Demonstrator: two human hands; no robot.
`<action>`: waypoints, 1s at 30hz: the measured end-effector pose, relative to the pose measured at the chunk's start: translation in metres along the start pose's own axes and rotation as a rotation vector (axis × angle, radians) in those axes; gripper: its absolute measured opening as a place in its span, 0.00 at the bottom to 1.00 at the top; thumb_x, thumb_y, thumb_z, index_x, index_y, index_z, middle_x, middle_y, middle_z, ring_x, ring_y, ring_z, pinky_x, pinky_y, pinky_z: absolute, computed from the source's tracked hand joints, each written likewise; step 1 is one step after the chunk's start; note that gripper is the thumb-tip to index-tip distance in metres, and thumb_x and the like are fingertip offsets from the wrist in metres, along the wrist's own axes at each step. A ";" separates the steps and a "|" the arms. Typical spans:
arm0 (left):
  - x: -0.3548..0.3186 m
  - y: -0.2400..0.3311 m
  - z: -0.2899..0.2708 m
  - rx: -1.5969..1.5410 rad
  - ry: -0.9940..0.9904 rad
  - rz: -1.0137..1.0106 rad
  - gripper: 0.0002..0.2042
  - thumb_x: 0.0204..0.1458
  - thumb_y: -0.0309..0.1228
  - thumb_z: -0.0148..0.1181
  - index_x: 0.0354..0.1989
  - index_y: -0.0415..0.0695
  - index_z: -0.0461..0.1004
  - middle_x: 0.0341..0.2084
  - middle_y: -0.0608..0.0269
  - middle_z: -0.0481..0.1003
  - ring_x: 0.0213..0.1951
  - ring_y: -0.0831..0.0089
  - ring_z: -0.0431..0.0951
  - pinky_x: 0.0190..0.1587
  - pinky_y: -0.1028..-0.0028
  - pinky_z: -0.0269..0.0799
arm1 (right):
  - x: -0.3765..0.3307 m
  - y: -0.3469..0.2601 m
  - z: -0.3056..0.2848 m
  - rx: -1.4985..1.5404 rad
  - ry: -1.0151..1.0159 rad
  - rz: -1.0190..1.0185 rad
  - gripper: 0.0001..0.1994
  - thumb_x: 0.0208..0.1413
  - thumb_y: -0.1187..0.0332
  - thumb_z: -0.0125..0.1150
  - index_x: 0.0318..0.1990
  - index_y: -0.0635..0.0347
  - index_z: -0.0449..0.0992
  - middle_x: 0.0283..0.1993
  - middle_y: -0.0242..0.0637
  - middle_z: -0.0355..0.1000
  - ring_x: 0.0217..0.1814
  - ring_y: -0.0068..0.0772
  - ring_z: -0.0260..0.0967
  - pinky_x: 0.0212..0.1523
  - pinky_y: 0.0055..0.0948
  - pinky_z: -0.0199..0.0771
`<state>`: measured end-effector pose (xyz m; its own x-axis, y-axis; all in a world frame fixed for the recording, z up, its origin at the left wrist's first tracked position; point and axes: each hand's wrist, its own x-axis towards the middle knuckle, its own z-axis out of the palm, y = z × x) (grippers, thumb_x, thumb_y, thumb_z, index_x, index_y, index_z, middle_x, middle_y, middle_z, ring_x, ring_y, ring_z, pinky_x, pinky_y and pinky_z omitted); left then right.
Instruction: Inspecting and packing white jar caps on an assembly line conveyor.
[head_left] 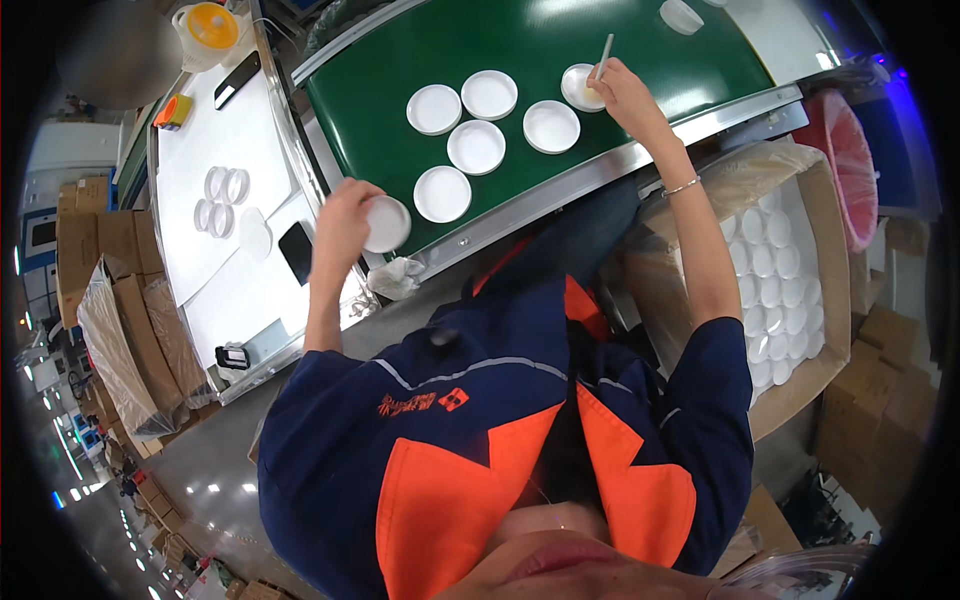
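At the near left end of the green belt (370, 110), my left hand (347, 215) is closed on the edge of a round white lid (388, 224). Farther right, my right hand (627, 97) pinches a thin pale stick (605, 55), held upright. Its lower end meets, or hovers just over, another shallow white lid (577, 80); my fingers partly hide that spot. Between my hands several more white lids (477, 148) lie on the belt, among them one at the near edge (442, 194) and one beside my right hand (551, 127).
A white side table (200, 270) on the left bears clear rings (222, 190), phones (237, 80), an orange tape dispenser (173, 112) and a yellow-lidded pot (212, 25). At my right stand a carton (840, 330) of stacked white lids and a red-lined bin (845, 165). A metal rail (600, 165) edges the belt.
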<state>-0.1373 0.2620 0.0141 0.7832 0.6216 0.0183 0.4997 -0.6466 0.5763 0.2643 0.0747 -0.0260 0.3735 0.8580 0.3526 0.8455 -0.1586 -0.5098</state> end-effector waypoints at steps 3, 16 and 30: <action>0.027 -0.004 -0.021 0.046 0.141 -0.034 0.08 0.49 0.20 0.53 0.36 0.41 0.76 0.31 0.54 0.74 0.32 0.58 0.76 0.36 0.66 0.69 | 0.005 -0.021 0.002 -0.052 -0.108 0.052 0.13 0.61 0.65 0.49 0.41 0.68 0.72 0.34 0.49 0.73 0.38 0.53 0.69 0.41 0.41 0.69; 0.253 -0.028 0.083 -0.015 0.362 0.180 0.18 0.48 0.31 0.59 0.49 0.44 0.71 0.36 0.53 0.77 0.37 0.56 0.78 0.42 0.63 0.73 | 0.020 -0.029 0.015 0.664 0.126 0.235 0.16 0.66 0.59 0.44 0.35 0.64 0.71 0.27 0.34 0.72 0.30 0.26 0.70 0.34 0.28 0.71; 0.076 0.003 0.045 0.089 -0.129 0.521 0.40 0.32 0.45 0.72 0.61 0.57 0.66 0.67 0.53 0.52 0.67 0.45 0.47 0.66 0.52 0.45 | -0.090 -0.003 -0.075 0.300 0.473 0.475 0.12 0.63 0.63 0.52 0.38 0.63 0.77 0.36 0.29 0.64 0.34 0.18 0.62 0.37 0.20 0.64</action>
<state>-0.0591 0.2874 -0.0193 0.9719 0.1532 0.1789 0.0587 -0.8931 0.4461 0.2565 -0.0386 0.0028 0.8555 0.4172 0.3067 0.4364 -0.2623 -0.8607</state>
